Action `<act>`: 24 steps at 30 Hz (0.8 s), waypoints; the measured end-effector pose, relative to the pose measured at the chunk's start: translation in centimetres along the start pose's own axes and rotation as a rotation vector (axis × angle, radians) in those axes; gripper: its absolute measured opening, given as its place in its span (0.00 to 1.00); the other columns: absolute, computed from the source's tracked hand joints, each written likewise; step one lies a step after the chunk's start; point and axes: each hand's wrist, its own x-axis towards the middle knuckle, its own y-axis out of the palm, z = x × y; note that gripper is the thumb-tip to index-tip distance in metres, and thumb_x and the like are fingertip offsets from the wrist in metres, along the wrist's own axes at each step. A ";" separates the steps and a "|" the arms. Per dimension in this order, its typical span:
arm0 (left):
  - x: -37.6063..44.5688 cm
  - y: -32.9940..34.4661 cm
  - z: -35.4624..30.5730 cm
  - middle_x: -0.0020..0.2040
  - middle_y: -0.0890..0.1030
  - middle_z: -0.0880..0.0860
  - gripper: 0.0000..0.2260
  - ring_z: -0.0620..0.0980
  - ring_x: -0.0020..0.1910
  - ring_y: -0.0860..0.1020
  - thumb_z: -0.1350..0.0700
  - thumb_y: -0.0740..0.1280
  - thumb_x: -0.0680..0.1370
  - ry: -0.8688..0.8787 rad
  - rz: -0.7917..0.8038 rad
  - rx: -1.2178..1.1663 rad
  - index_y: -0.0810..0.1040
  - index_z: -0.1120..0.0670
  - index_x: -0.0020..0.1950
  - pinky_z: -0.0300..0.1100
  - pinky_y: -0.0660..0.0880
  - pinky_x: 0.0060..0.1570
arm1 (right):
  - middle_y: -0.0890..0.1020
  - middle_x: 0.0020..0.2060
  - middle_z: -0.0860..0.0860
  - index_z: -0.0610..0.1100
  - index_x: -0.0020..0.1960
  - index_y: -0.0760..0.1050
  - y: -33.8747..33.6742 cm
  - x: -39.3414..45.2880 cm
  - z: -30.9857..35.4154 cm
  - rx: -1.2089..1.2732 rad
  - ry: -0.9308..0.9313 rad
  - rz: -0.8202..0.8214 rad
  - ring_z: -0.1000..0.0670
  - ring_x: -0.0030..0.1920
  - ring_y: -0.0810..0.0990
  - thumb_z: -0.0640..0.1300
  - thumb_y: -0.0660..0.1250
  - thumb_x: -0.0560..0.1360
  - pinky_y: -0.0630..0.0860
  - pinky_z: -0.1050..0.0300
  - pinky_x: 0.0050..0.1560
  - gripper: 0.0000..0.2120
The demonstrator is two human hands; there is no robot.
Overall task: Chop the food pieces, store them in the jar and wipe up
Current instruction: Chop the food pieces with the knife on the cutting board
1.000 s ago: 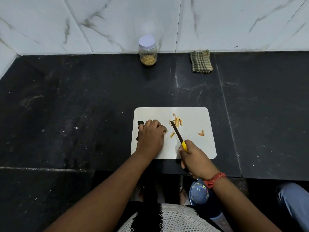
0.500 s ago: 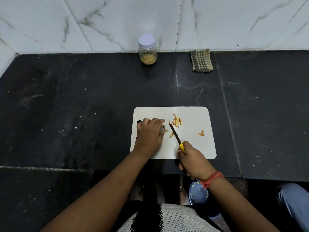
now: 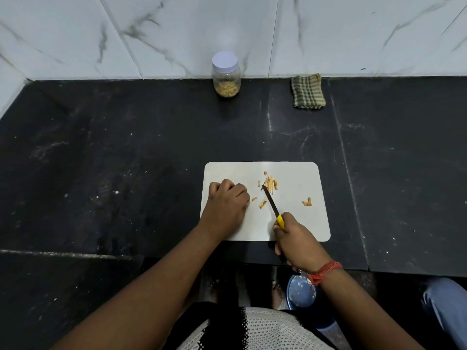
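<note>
A view looking down at a black stone counter (image 3: 126,152) backed by white marble wall tiles (image 3: 151,34). A white cutting board (image 3: 298,218) with rounded corners lies near the counter's front edge, its long side running left to right. The right hand (image 3: 299,242) is wrapped around the yellow handle of a small knife (image 3: 271,203) at the board's front edge. The dark blade runs diagonally, its tip pointing away from the person and slightly left, reaching a small cluster of thin orange-yellow food pieces (image 3: 270,184) near the board's middle. These strips lie mostly lengthwise toward the back edge. Two more bits sit just left of the blade, and one curled piece (image 3: 307,202) lies apart toward the board's right side. The left hand (image 3: 226,204) rests on the board's left part with fingers curled under; whether it pinches a piece cannot be told, since the fingertips are hidden. A dark spot at the board's left edge is mostly covered by this hand. At the counter's back edge, against the wall, stands a clear jar (image 3: 226,75) with a pale lid on, holding yellow pieces at the bottom. A folded checked cloth (image 3: 307,92) lies to its right, well apart, also by the wall. Below the counter's front edge, a blue container (image 3: 300,294) is partly hidden by the right wrist, which wears a red thread band (image 3: 324,271). A patch of blue fabric is cut off at the lower right corner.
</note>
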 end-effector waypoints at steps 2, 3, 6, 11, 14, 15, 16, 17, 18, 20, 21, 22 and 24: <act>-0.4 0.0 0.1 0.53 0.81 0.45 0.04 0.50 0.53 0.73 0.53 0.67 0.79 -0.007 -0.023 -0.010 0.82 0.50 0.51 0.50 0.67 0.53 | 0.80 0.34 0.43 0.47 0.47 0.62 0.1 0.0 0.0 -0.007 -0.009 -0.001 0.50 0.22 0.71 0.46 0.53 0.83 0.65 0.63 0.20 0.07; -0.6 0.1 0.0 0.55 0.81 0.45 0.05 0.50 0.54 0.73 0.52 0.68 0.79 -0.017 -0.038 -0.022 0.82 0.49 0.53 0.50 0.67 0.53 | 0.80 0.34 0.43 0.47 0.47 0.62 0.2 0.0 0.0 -0.013 -0.016 -0.001 0.50 0.23 0.71 0.46 0.53 0.83 0.65 0.63 0.19 0.07; -1.1 0.3 -0.1 0.59 0.79 0.47 0.09 0.51 0.55 0.73 0.51 0.69 0.79 -0.092 -0.086 -0.067 0.80 0.50 0.58 0.50 0.67 0.53 | 0.80 0.35 0.43 0.46 0.48 0.62 0.6 0.1 0.1 -0.030 -0.038 -0.005 0.52 0.23 0.71 0.45 0.53 0.83 0.63 0.64 0.18 0.06; -3.2 0.9 0.2 0.62 0.78 0.50 0.10 0.54 0.56 0.73 0.51 0.67 0.80 -0.101 -0.082 -0.072 0.80 0.52 0.59 0.52 0.68 0.54 | 0.80 0.37 0.42 0.45 0.49 0.63 1.7 0.5 0.1 -0.085 -0.067 -0.002 0.51 0.27 0.73 0.44 0.53 0.83 0.66 0.61 0.22 0.05; -3.8 1.1 0.3 0.63 0.78 0.49 0.13 0.53 0.57 0.74 0.51 0.66 0.80 -0.057 -0.053 -0.070 0.80 0.53 0.62 0.52 0.68 0.55 | 0.79 0.36 0.43 0.45 0.49 0.63 2.2 0.6 0.1 -0.122 -0.092 0.002 0.50 0.29 0.74 0.43 0.53 0.82 0.68 0.60 0.26 0.04; -3.9 1.0 0.3 0.64 0.78 0.49 0.14 0.53 0.58 0.74 0.50 0.65 0.80 -0.039 -0.049 -0.066 0.79 0.53 0.64 0.52 0.68 0.55 | 0.79 0.36 0.44 0.44 0.49 0.63 2.4 0.7 0.1 -0.138 -0.104 -0.002 0.49 0.31 0.75 0.42 0.54 0.82 0.69 0.58 0.28 0.04; -4.0 1.0 0.3 0.65 0.77 0.48 0.15 0.53 0.58 0.73 0.50 0.64 0.80 -0.018 -0.047 -0.058 0.79 0.53 0.65 0.52 0.68 0.55 | 0.78 0.35 0.45 0.44 0.49 0.63 2.4 0.8 0.0 -0.165 -0.117 -0.009 0.47 0.32 0.76 0.42 0.54 0.82 0.69 0.57 0.31 0.03; -4.0 1.0 0.3 0.66 0.77 0.48 0.16 0.52 0.58 0.73 0.50 0.63 0.81 -0.001 -0.047 -0.051 0.79 0.53 0.66 0.51 0.69 0.55 | 0.77 0.35 0.46 0.44 0.49 0.62 2.4 0.8 -0.1 -0.199 -0.129 -0.016 0.46 0.34 0.76 0.41 0.55 0.82 0.68 0.56 0.33 0.04; -4.1 0.9 0.3 0.67 0.77 0.48 0.17 0.52 0.58 0.72 0.50 0.63 0.81 0.007 -0.044 -0.046 0.78 0.53 0.67 0.51 0.68 0.55 | 0.76 0.35 0.47 0.44 0.48 0.62 2.4 0.8 -0.3 -0.231 -0.137 -0.023 0.45 0.35 0.76 0.41 0.55 0.82 0.67 0.55 0.34 0.04; -4.1 0.9 0.3 0.67 0.77 0.48 0.17 0.52 0.58 0.72 0.49 0.62 0.81 0.006 -0.031 -0.044 0.78 0.53 0.68 0.51 0.68 0.56 | 0.74 0.35 0.48 0.44 0.48 0.61 2.3 1.0 -0.4 -0.278 -0.143 -0.035 0.43 0.35 0.74 0.41 0.55 0.81 0.66 0.53 0.35 0.04; -4.0 1.0 0.3 0.67 0.77 0.48 0.17 0.52 0.58 0.72 0.49 0.62 0.81 0.003 -0.021 -0.044 0.78 0.53 0.68 0.51 0.68 0.56 | 0.73 0.35 0.48 0.44 0.48 0.61 2.3 1.0 -0.4 -0.298 -0.144 -0.039 0.43 0.35 0.73 0.41 0.55 0.81 0.65 0.53 0.36 0.04; -4.0 1.0 0.3 0.67 0.77 0.48 0.17 0.53 0.58 0.72 0.49 0.62 0.81 0.001 -0.011 -0.043 0.78 0.52 0.67 0.52 0.68 0.57 | 0.74 0.35 0.47 0.44 0.48 0.61 2.3 1.0 -0.4 -0.316 -0.147 -0.041 0.43 0.35 0.72 0.41 0.55 0.81 0.65 0.52 0.36 0.04; -4.0 1.1 0.4 0.67 0.76 0.49 0.17 0.53 0.59 0.72 0.49 0.62 0.81 -0.003 0.000 -0.042 0.78 0.52 0.67 0.52 0.68 0.57 | 0.74 0.35 0.47 0.44 0.48 0.61 2.4 1.0 -0.4 -0.347 -0.160 -0.035 0.43 0.35 0.72 0.40 0.56 0.81 0.66 0.52 0.36 0.04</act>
